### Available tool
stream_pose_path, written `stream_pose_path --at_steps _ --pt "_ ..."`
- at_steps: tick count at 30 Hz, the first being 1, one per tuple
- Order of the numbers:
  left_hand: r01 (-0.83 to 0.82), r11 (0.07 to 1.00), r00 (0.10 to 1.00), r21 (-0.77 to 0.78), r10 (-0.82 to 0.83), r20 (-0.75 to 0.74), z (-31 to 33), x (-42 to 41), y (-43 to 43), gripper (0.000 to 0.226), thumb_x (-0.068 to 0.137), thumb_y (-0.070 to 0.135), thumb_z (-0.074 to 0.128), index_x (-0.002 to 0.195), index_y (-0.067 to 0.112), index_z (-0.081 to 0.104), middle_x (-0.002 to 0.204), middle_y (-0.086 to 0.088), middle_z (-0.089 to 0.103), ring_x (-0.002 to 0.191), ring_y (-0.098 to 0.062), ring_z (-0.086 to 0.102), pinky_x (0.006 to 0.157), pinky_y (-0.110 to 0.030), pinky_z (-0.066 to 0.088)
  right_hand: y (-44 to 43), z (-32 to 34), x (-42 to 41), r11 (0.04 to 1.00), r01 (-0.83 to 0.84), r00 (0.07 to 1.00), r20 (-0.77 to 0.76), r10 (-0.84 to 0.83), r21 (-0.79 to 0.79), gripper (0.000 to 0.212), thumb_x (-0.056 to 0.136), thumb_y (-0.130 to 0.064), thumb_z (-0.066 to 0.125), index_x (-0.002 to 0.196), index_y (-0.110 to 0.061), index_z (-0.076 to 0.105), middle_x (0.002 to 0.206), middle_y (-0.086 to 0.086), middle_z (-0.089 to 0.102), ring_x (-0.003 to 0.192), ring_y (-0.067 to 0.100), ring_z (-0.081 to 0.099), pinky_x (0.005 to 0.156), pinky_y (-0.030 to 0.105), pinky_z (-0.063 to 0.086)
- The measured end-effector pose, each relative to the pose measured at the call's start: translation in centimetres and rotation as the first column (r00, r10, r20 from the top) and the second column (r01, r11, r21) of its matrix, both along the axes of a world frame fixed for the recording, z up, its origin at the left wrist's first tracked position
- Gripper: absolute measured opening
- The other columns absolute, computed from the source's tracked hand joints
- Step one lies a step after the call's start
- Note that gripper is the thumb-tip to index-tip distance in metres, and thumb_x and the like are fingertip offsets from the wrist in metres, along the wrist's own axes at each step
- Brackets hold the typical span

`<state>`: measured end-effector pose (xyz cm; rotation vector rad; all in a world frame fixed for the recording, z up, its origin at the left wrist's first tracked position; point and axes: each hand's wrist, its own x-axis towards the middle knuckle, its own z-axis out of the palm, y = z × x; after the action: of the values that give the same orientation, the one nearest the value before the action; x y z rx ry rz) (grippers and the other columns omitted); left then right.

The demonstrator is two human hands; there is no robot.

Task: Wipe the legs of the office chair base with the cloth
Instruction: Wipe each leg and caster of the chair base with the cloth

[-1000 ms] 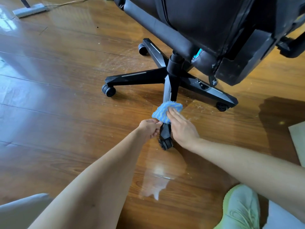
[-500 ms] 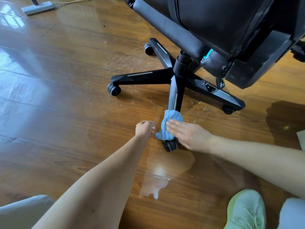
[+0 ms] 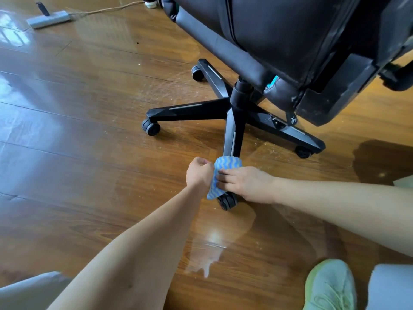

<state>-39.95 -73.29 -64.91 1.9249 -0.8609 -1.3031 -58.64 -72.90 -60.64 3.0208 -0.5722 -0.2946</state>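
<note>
The cloth, blue with pale wavy stripes, is draped over the outer end of the near leg of the office chair base. It sits just above that leg's caster on the wooden floor. It looks thin, soft and light, so it should fold easily round the leg's angled top and sides. Being limp, it probably needs a hold on both sides to stay wrapped. Pressed from one side only, it may bunch or slip on the smooth black plastic. The leg itself looks stiff, but the base stands on casters and could roll under a hard push, so gentle strokes along the leg seem wise.

The left hand is at the cloth's left edge with its fingers curled into a fist. It seems to pinch that edge, though the pinch itself is hidden behind the knuckles. The right hand lies on the right side, its fingers straight and pressed flat on the cloth against the leg. So the cloth sits between the two hands, touching both, with its lower corner hanging just left of the caster. The other legs in view are bare, and the right leg shows pale specks.
</note>
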Motion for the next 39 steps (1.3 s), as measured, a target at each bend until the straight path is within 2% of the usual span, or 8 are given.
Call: stream_pose_path --at_steps 5,8,12,15,18,24,29,39 --pt "0.010 1.000 1.000 -0.030 -0.010 0.000 0.8 -0.5 -0.1 0.015 0.092 0.023 0.057 0.105 0.020 0.064 0.091 0.001 0.068 0.074 -0.016 0.058 0.061 -0.030 0.044 -3.3 1.9 2.2 0.986 0.163 0.979 -0.117 -0.165 -0.020 0.032 0.090 -0.016 0.056 0.119 -0.021 0.067 0.120 -0.005 0.064 0.118 0.019 0.059 0.081 0.035 0.056" --pt "0.018 0.999 1.000 -0.051 -0.018 0.006 1.6 -0.6 -0.4 0.019 0.091 0.023 0.055 0.108 0.022 0.063 0.096 0.000 0.069 0.075 -0.016 0.059 0.058 -0.028 0.043 -5.7 2.6 4.4 0.923 0.366 0.914 -0.137 -0.381 -0.122 0.022 0.089 -0.012 0.058 0.109 -0.020 0.066 0.113 -0.002 0.063 0.110 0.020 0.060 0.068 0.032 0.045" --pt "0.004 0.998 1.000 -0.065 -0.004 -0.001 2.6 -0.5 -0.6 0.034 0.078 0.028 0.048 0.107 0.025 0.064 0.105 -0.001 0.070 0.082 -0.018 0.064 0.059 -0.029 0.043 -4.2 1.6 6.6 0.904 0.402 0.871 -0.243 -0.427 -0.146 0.019 0.096 -0.011 0.054 0.105 -0.015 0.069 0.103 0.003 0.065 0.105 0.026 0.063 0.074 0.034 0.049" --pt "0.052 0.994 0.997 -0.093 -0.046 0.062 2.3 -0.3 -0.7 0.029 0.081 0.031 0.050 0.106 0.026 0.063 0.111 -0.001 0.067 0.090 -0.020 0.065 0.065 -0.032 0.046 -1.2 0.7 6.3 0.991 0.084 0.929 -0.352 -0.114 -0.101 0.025 0.097 -0.014 0.050 0.114 -0.017 0.069 0.109 0.000 0.068 0.107 0.025 0.063 0.080 0.034 0.049" --pt "0.073 0.993 0.994 -0.093 -0.065 0.087 1.8 -0.3 -1.1 0.020 0.091 0.030 0.052 0.107 0.026 0.063 0.116 0.000 0.066 0.095 -0.021 0.065 0.078 -0.037 0.054 -1.4 1.3 5.5 0.999 0.030 0.943 -0.330 -0.043 -0.044 0.028 0.099 -0.016 0.049 0.121 -0.019 0.066 0.116 -0.002 0.068 0.111 0.023 0.061 0.092 0.039 0.051" --pt "0.043 0.993 0.995 -0.111 -0.034 0.090 1.7 -0.5 -1.9 0.022 0.098 0.030 0.043 0.108 0.025 0.062 0.118 0.000 0.063 0.098 -0.023 0.063 0.092 -0.045 0.055 -7.3 3.0 7.0 0.940 0.310 0.899 -0.278 -0.340 -0.146 0.020 0.091 -0.009 0.057 0.106 -0.019 0.066 0.105 0.001 0.068 0.096 0.027 0.067 0.067 0.035 0.055" --pt "0.091 0.988 0.981 -0.124 -0.067 0.183 0.7 -0.2 -1.8 0.028 0.100 0.030 0.038 0.111 0.028 0.063 0.119 0.008 0.054 0.095 -0.017 0.059 0.091 -0.041 0.053 -12.6 3.0 6.8 0.750 0.598 0.753 -0.122 -0.646 -0.282 0.032 0.095 -0.006 0.052 0.122 -0.015 0.066 0.128 0.005 0.063 0.127 0.027 0.055 0.095 0.036 0.049" --pt "0.074 0.986 0.988 -0.148 -0.053 0.143 0.6 -0.7 -4.1 0.027 0.100 0.032 0.036 0.107 0.030 0.062 0.117 0.007 0.056 0.088 -0.009 0.056 0.087 -0.039 0.050 -8.8 2.0 8.2 0.857 0.441 0.814 -0.284 -0.507 -0.266 0.020 0.095 -0.012 0.055 0.110 -0.019 0.067 0.112 0.001 0.068 0.107 0.023 0.066 0.077 0.031 0.053"
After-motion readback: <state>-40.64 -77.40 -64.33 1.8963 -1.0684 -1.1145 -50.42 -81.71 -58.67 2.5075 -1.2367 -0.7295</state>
